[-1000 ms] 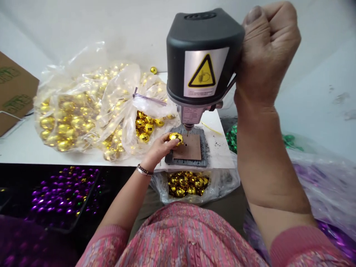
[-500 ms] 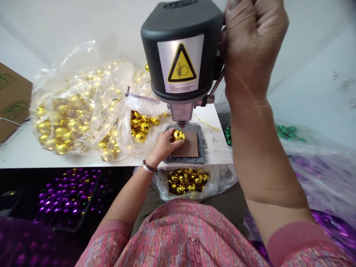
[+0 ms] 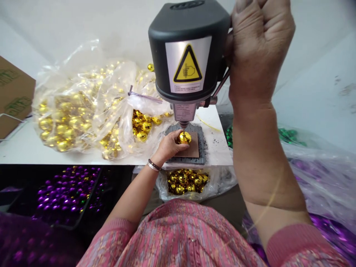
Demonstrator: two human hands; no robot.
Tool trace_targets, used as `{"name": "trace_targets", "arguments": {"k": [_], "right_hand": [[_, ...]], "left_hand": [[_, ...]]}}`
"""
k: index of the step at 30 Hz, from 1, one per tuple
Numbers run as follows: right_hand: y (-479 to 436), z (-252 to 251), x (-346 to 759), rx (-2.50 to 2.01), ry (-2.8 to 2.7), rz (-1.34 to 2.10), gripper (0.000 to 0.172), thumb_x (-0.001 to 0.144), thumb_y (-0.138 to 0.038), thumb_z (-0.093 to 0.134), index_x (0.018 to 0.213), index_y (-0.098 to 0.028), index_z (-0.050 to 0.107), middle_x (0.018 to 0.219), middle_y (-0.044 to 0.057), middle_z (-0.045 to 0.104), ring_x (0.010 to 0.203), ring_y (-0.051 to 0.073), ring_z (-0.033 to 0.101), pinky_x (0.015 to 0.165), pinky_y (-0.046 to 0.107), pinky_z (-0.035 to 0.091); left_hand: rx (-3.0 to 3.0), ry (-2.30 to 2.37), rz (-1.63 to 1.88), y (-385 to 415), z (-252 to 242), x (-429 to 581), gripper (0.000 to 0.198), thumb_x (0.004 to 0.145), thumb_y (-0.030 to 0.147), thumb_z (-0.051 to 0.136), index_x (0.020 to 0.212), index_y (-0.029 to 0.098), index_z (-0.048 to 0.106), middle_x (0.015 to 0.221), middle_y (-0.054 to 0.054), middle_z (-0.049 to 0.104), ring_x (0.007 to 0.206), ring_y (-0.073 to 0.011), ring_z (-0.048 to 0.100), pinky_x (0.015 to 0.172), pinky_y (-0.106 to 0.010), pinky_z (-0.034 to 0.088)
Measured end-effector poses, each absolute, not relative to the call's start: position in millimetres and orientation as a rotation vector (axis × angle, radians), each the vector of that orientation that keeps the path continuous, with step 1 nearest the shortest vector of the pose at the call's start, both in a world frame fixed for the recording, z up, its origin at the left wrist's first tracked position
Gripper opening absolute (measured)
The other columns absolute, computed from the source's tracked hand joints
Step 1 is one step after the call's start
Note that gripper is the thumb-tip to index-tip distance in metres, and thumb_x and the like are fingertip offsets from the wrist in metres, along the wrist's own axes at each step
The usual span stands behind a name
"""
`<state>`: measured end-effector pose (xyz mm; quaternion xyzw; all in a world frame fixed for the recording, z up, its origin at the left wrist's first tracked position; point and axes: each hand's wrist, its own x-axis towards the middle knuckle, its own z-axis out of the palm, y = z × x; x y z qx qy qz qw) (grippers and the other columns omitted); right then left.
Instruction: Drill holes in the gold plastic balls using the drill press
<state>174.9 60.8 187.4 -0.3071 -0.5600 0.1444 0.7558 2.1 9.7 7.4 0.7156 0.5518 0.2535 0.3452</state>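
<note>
Our left hand (image 3: 170, 145) is pinching a shiny gold faceted ball (image 3: 185, 138) beneath the black drill press (image 3: 189, 55); at the press's right, our right hand (image 3: 261, 42) is gripping a silver metal lever (image 3: 222, 81) (our hold is partly hidden). A clear plastic bag (image 3: 114, 89) is lying left of the press.

Mirror-glossy ball (image 3: 187, 139), smooth matt drill housing (image 3: 189, 31), crinkled plastic bag (image 3: 111, 104).

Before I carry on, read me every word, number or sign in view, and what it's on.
Warning triangle with a hand symbol, no words inside: on the drill.
Small print beneath it: too small to read.
Lower label on the drill: too small.
Green print on the cardboard box: too blurred.
</note>
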Motion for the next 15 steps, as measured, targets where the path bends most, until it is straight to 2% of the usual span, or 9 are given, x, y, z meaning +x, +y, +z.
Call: {"name": "trace_targets", "arguments": {"k": [3,6,12,15], "right_hand": [[46,183,174,-0.630,-1.204,0.313,0.026,0.099,-0.015,0.049,0.074,-0.020,0.041,0.063,-0.009,0.043,0.048,-0.001,0.038,0.053,0.016,0.034],[26,174,173,-0.552,-1.245,0.256,0.022,0.099,-0.018,0.050,0.077,-0.019,0.048,0.065,-0.008,0.043,0.052,-0.002,0.045,0.053,0.015,0.033],[-14,145,165,-0.558,-1.218,0.267,0.018,0.098,-0.027,0.053,0.082,-0.021,0.060,0.063,-0.009,0.043,0.050,-0.004,0.042,0.049,0.016,0.028],[-24,129,162,-0.582,-1.206,0.255,0.019,0.099,-0.032,0.053,0.085,-0.023,0.061,0.062,-0.009,0.043,0.051,-0.003,0.043,0.051,0.016,0.034]], "left_hand": [[1.824,1.396,0.661,8,7,1,0.062,0.072,0.027,0.082,0.131,0.016,0.067,0.123,-0.011,0.074,0.115,-0.0289,0.067,0.105,-0.043,0.050],[1.817,1.406,0.668,6,7,1,0.062,0.072,0.026,0.081,0.131,0.017,0.067,0.122,-0.011,0.075,0.113,-0.0296,0.068,0.103,-0.043,0.051],[1.818,1.383,0.691,6,2,1,0.055,0.072,0.026,0.079,0.125,0.020,0.068,0.118,-0.007,0.075,0.108,-0.0269,0.068,0.096,-0.039,0.052],[1.828,1.400,0.701,6,-1,2,0.057,0.072,0.026,0.079,0.127,0.019,0.067,0.119,-0.008,0.074,0.107,-0.0264,0.068,0.095,-0.038,0.052]]}}
